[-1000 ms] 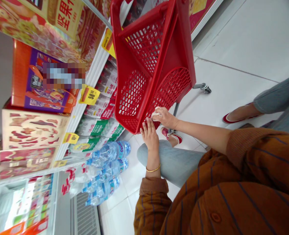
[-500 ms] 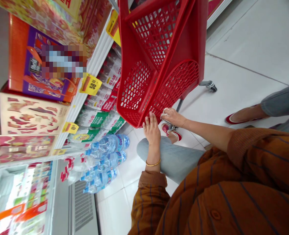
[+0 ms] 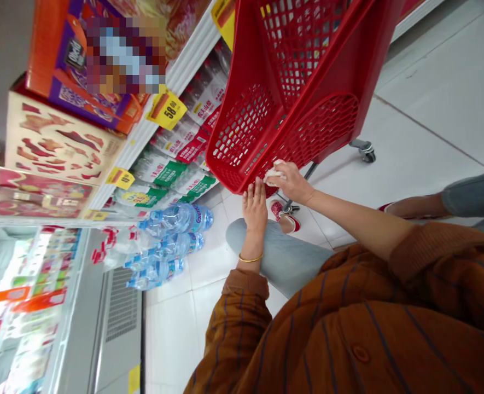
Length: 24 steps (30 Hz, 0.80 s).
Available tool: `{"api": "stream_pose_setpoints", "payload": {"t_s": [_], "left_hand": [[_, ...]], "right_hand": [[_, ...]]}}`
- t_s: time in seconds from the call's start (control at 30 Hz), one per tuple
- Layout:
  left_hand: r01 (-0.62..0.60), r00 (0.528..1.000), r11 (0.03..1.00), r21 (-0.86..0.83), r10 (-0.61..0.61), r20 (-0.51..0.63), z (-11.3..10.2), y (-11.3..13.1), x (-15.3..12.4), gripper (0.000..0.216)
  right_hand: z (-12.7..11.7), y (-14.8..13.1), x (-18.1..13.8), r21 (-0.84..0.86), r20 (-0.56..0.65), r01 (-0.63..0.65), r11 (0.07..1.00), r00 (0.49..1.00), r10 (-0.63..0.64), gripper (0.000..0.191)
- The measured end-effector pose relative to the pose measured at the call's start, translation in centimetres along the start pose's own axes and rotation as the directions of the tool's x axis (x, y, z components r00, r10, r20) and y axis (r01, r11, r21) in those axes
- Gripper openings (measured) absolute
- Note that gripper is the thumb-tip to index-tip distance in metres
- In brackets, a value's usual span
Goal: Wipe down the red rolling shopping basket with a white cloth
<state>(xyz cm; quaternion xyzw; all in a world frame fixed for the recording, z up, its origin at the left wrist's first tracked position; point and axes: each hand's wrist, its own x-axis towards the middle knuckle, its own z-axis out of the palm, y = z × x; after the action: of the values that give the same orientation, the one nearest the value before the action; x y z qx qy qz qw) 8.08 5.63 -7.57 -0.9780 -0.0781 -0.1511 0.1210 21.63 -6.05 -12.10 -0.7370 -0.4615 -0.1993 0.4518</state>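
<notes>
A red plastic shopping cart [image 3: 295, 120] with perforated sides fills the upper middle of the view. Against the corner of its rim lie the outstretched, close-set fingers of my left hand [image 3: 255, 210], which wears a gold bangle. Just beside them, my right hand [image 3: 293, 183] is closed on a crumpled white tissue [image 3: 275, 174], pressed to the cart's near side. Whether it is paper or cloth, I cannot tell.
Shelves with boxed goods [image 3: 61, 142] and price tags [image 3: 167, 109] run along the left, with packs of bottled water [image 3: 171, 167] below. Large blue water bottles [image 3: 176, 219] stand on the floor by a fridge [image 3: 81, 306]. A caster [image 3: 367, 152] and another person's leg [image 3: 467, 191] are at right.
The view has shifted, so the cart sits further right and higher in it. My right hand has moved slightly along the cart's side, and more of the white tissue shows.
</notes>
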Motion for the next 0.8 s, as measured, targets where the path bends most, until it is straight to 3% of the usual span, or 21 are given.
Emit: {"api": "stream_pose_setpoints", "payload": {"t_s": [0.17, 0.43, 0.8], "left_hand": [[-0.009, 1.0, 1.0, 0.015, 0.009, -0.01, 0.2, 0.0, -0.1, 0.052], [-0.026, 0.999, 1.0, -0.013, 0.025, -0.03, 0.3, 0.4, -0.1, 0.059], [-0.044, 0.999, 0.998, -0.052, 0.043, -0.034, 0.5, 0.4, -0.3, 0.061]], "right_hand": [[0.1, -1.2, 1.9, -0.049, -0.015, -0.016, 0.999, 1.0, 0.015, 0.028], [1.4, 0.4, -1.3, -0.12, 0.063, -0.051, 0.991, 0.996, 0.059, 0.027], [2.2, 1.5, -2.9, -0.123, 0.19, -0.052, 0.991, 0.979, 0.074, 0.028]]}}
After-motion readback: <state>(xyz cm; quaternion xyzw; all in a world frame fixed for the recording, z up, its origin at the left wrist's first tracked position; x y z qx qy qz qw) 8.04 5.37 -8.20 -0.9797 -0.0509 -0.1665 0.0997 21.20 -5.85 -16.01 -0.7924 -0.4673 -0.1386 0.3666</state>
